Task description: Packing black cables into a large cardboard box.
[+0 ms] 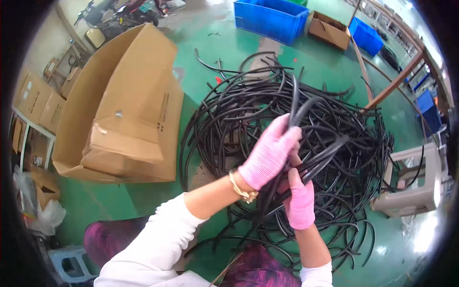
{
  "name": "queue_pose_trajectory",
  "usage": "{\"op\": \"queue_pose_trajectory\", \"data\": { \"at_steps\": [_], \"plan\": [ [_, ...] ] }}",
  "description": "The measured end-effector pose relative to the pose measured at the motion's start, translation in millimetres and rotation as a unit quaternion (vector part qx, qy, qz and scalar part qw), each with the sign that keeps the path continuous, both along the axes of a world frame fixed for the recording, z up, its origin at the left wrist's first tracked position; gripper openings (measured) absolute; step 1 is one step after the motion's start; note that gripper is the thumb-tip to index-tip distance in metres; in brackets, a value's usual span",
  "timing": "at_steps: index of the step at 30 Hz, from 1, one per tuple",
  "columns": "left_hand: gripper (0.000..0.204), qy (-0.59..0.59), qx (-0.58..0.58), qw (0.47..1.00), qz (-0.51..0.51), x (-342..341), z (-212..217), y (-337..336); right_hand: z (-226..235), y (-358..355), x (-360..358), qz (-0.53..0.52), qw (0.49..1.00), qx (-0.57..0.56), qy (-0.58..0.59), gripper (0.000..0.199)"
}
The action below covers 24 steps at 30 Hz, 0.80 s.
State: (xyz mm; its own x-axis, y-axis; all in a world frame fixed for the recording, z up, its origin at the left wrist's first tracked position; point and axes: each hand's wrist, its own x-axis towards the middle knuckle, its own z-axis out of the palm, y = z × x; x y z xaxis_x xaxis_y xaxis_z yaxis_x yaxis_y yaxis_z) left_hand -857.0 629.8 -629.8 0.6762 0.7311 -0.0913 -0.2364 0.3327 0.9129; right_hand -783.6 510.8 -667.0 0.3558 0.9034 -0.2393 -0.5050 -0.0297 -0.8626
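Observation:
A big tangled heap of black rubber hoses lies on the green floor before me. Over its middle, my left hand, in a pink glove, grips a couple of black hoses that rise and bend above the fingers. Just below and to the right, my right hand, also in a pink glove, is closed round more hoses that point up and right. The hands are close together, almost touching. Where the held hoses run down into the heap is partly hidden by the gloves.
A large open cardboard box stands left of the heap. Blue bins and a small carton are at the back. A grey plastic stool sits at right, near a brown metal frame. A blue stool is at lower left.

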Motion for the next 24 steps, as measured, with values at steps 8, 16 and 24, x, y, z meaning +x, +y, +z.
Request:
{"op": "queue_pose_trajectory", "data": {
  "at_steps": [8, 16, 24],
  "plan": [
    [0.048, 0.153, 0.554, 0.817, 0.044, -52, 80, -7, 89, -5, -64, -0.044, 0.977, 0.008, -0.21, 0.03],
    [0.07, 0.195, 0.668, 0.712, 0.099, -296, 234, 33, 248, 81, -143, 0.172, 0.925, 0.338, -0.012, 0.041],
    [0.045, 0.462, 0.474, 0.52, 0.54, -617, 154, 93, 319, 291, -404, 0.437, 0.868, 0.225, 0.069, 0.007]
  ]
}}
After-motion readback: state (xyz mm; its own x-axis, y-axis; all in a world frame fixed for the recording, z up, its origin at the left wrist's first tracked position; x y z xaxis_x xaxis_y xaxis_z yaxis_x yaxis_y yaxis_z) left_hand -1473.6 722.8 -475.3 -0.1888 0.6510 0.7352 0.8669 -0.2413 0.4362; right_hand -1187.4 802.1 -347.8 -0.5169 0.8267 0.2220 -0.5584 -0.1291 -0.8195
